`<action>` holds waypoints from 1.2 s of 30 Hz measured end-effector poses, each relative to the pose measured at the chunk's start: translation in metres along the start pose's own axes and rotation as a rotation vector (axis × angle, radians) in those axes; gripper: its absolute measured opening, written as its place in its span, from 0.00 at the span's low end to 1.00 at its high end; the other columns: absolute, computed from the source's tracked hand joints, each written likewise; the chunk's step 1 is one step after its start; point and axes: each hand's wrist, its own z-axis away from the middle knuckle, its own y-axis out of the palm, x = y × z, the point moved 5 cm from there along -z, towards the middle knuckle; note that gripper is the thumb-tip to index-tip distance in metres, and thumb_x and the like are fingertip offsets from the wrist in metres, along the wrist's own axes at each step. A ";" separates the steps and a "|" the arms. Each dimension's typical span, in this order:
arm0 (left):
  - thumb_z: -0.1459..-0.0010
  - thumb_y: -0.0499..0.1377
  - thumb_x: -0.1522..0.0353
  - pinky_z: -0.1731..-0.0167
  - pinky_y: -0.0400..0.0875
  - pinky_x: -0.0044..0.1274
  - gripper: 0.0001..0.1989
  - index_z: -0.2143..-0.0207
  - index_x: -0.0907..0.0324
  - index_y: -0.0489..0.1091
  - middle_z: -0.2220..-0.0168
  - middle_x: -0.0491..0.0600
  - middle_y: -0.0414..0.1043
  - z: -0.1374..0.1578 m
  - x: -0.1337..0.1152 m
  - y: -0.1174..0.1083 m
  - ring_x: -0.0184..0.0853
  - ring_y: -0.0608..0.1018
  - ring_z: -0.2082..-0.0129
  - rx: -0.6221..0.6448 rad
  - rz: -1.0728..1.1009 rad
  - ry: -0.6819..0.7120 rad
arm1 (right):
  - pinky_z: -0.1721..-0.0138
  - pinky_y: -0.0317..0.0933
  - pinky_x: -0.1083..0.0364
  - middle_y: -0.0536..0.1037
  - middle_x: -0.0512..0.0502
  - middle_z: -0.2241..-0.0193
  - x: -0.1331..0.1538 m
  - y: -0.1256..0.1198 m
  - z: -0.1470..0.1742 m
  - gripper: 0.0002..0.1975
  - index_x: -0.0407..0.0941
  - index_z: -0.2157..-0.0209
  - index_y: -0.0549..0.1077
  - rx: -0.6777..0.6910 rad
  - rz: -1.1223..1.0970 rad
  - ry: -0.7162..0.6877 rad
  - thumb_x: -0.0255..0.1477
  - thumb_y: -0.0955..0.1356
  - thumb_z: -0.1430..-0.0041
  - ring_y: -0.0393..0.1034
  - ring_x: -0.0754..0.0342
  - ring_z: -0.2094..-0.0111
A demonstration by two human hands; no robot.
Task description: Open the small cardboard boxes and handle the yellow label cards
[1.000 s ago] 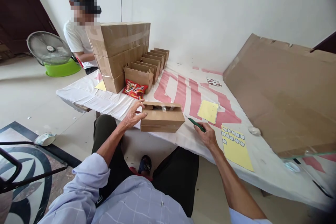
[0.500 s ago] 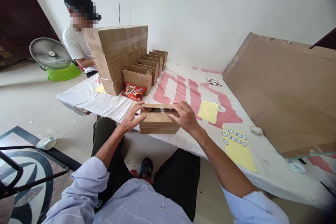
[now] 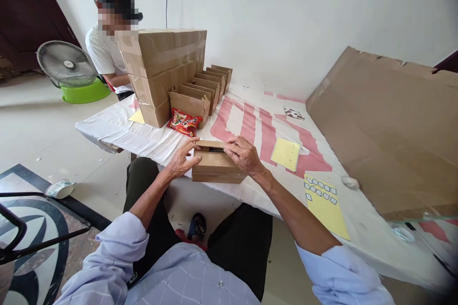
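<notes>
A small cardboard box [image 3: 219, 171] rests at the table's near edge, its top flaps apart by a narrow dark gap. My left hand [image 3: 182, 159] grips the box's left end, thumb on the near flap and fingers at the far side. Over the right part of the gap, my right hand [image 3: 245, 155] has its fingers bent together on the top flaps. That hand covers the spot where clear tape crossed the gap. Behind the box lies a red snack packet [image 3: 184, 122], leaning near several open cardboard boxes [image 3: 189, 101] in a row.
Closed boxes [image 3: 157, 90] are stacked at the left, beside a seated person [image 3: 107, 52]. Yellow sheets [image 3: 285, 154] lie on the cloth-covered table [image 3: 246, 190] to the right. A large cardboard sheet [image 3: 386, 128] leans there. A fan [image 3: 67, 64] stands on the floor.
My right hand has slid left along the box top, and its fingers have drawn together over the tape's place. My left hand keeps its hold; the view has shifted slightly.
</notes>
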 end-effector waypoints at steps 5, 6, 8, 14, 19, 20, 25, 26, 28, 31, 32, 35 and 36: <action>0.38 0.62 0.60 0.52 0.76 0.36 0.14 0.52 0.53 0.69 0.30 0.57 0.64 0.001 0.001 0.000 0.49 0.74 0.36 -0.021 0.016 0.000 | 0.56 0.71 0.51 0.82 0.44 0.63 -0.008 0.001 -0.008 0.10 0.48 0.63 0.82 0.015 -0.202 0.095 0.30 0.68 0.30 0.77 0.50 0.60; 0.38 0.63 0.60 0.52 0.76 0.36 0.16 0.50 0.53 0.67 0.30 0.57 0.64 0.002 0.001 0.000 0.50 0.74 0.35 -0.034 0.025 0.001 | 0.57 0.70 0.51 0.82 0.44 0.64 -0.011 0.002 -0.011 0.10 0.48 0.64 0.82 0.035 -0.239 0.127 0.30 0.68 0.30 0.76 0.50 0.61; 0.37 0.63 0.58 0.52 0.77 0.37 0.24 0.41 0.51 0.63 0.29 0.59 0.64 0.004 0.001 -0.002 0.51 0.73 0.34 -0.050 0.032 0.004 | 0.60 0.69 0.52 0.81 0.45 0.67 -0.017 0.004 -0.016 0.10 0.47 0.66 0.81 0.086 -0.299 0.203 0.32 0.68 0.31 0.75 0.51 0.64; 0.41 0.68 0.51 0.41 0.74 0.44 0.39 0.32 0.50 0.62 0.28 0.62 0.60 0.005 -0.006 -0.004 0.56 0.67 0.30 0.112 -0.117 0.115 | 0.67 0.63 0.55 0.79 0.48 0.72 -0.030 0.012 -0.027 0.13 0.46 0.74 0.80 0.256 -0.462 0.431 0.37 0.71 0.39 0.71 0.54 0.70; 0.41 0.69 0.51 0.31 0.63 0.49 0.36 0.35 0.53 0.67 0.28 0.64 0.60 0.003 -0.007 -0.003 0.55 0.67 0.29 0.150 -0.224 0.194 | 0.69 0.64 0.56 0.75 0.51 0.79 -0.036 0.021 -0.027 0.16 0.44 0.77 0.77 0.295 -0.708 0.658 0.42 0.73 0.46 0.67 0.57 0.74; 0.41 0.68 0.51 0.31 0.63 0.48 0.36 0.34 0.53 0.67 0.28 0.64 0.60 0.002 -0.006 -0.003 0.55 0.67 0.29 0.149 -0.232 0.193 | 0.70 0.64 0.56 0.75 0.51 0.79 -0.039 0.022 -0.027 0.15 0.44 0.77 0.78 0.283 -0.730 0.696 0.42 0.74 0.48 0.67 0.57 0.75; 0.41 0.68 0.51 0.31 0.63 0.46 0.37 0.34 0.54 0.66 0.28 0.64 0.60 -0.001 -0.003 -0.004 0.54 0.67 0.29 0.172 -0.271 0.184 | 0.77 0.58 0.59 0.76 0.50 0.80 -0.053 0.024 -0.026 0.16 0.43 0.73 0.79 0.204 -0.757 0.821 0.43 0.76 0.51 0.65 0.59 0.78; 0.41 0.68 0.51 0.31 0.63 0.46 0.37 0.34 0.54 0.67 0.28 0.64 0.60 -0.001 -0.003 -0.005 0.54 0.67 0.29 0.179 -0.274 0.185 | 0.77 0.58 0.59 0.76 0.50 0.80 -0.054 0.023 -0.025 0.16 0.43 0.73 0.78 0.185 -0.758 0.838 0.42 0.76 0.51 0.65 0.59 0.78; 0.41 0.68 0.51 0.31 0.64 0.47 0.36 0.35 0.55 0.68 0.28 0.63 0.61 0.000 -0.003 -0.006 0.54 0.68 0.29 0.186 -0.271 0.192 | 0.77 0.59 0.60 0.76 0.50 0.80 -0.052 0.019 -0.024 0.16 0.43 0.75 0.77 0.137 -0.765 0.877 0.41 0.77 0.51 0.66 0.60 0.78; 0.40 0.66 0.50 0.34 0.67 0.50 0.34 0.37 0.54 0.68 0.29 0.62 0.63 0.000 0.000 -0.009 0.55 0.69 0.30 0.171 -0.275 0.193 | 0.74 0.64 0.60 0.76 0.52 0.79 -0.046 0.012 -0.022 0.16 0.44 0.76 0.75 0.049 -0.813 0.915 0.41 0.77 0.50 0.68 0.59 0.76; 0.41 0.66 0.49 0.35 0.69 0.50 0.34 0.36 0.53 0.68 0.30 0.61 0.63 -0.001 0.003 -0.009 0.55 0.69 0.30 0.177 -0.292 0.190 | 0.71 0.66 0.60 0.76 0.52 0.78 -0.045 0.009 -0.022 0.16 0.44 0.75 0.75 0.012 -0.833 0.907 0.41 0.77 0.50 0.69 0.59 0.75; 0.40 0.65 0.50 0.42 0.76 0.49 0.35 0.34 0.49 0.66 0.30 0.58 0.64 -0.008 0.013 -0.012 0.58 0.70 0.32 0.179 -0.332 0.215 | 0.67 0.67 0.59 0.77 0.53 0.77 -0.048 -0.001 -0.018 0.18 0.45 0.75 0.74 -0.093 -0.870 0.916 0.44 0.78 0.49 0.70 0.59 0.72; 0.40 0.65 0.51 0.44 0.78 0.48 0.34 0.33 0.47 0.64 0.31 0.56 0.65 -0.010 0.015 -0.013 0.58 0.70 0.32 0.186 -0.349 0.231 | 0.66 0.67 0.59 0.76 0.53 0.77 -0.048 -0.006 -0.014 0.19 0.45 0.75 0.74 -0.129 -0.874 0.916 0.45 0.78 0.50 0.70 0.59 0.72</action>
